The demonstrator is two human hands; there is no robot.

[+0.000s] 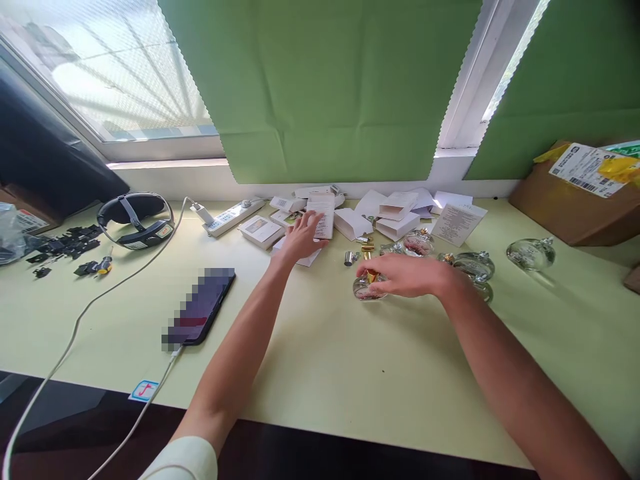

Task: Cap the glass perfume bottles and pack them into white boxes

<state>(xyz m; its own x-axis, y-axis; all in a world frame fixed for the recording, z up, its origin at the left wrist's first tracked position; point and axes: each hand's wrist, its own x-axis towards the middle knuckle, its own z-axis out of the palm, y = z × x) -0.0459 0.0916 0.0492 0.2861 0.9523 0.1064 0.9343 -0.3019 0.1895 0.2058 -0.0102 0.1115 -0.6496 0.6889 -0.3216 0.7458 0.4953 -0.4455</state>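
Note:
My left hand (303,235) reaches far over the pale green table (320,360) and rests with fingers stretched out on a white printed carton (321,217) among a pile of small white boxes. My right hand (407,275) lies over a round clear glass bottle (367,288) with a gold neck, its fingers curled round the top. Loose silver and gold caps (357,252) lie between the two hands. Another glass bottle with pink content (417,243) stands just behind my right hand.
More clear glass bottles (531,253) lie to the right. A cardboard parcel (575,197) sits at the far right. A phone (203,305) on a white cable, a power strip (233,217), a head strap (134,219) and black small parts (67,245) occupy the left.

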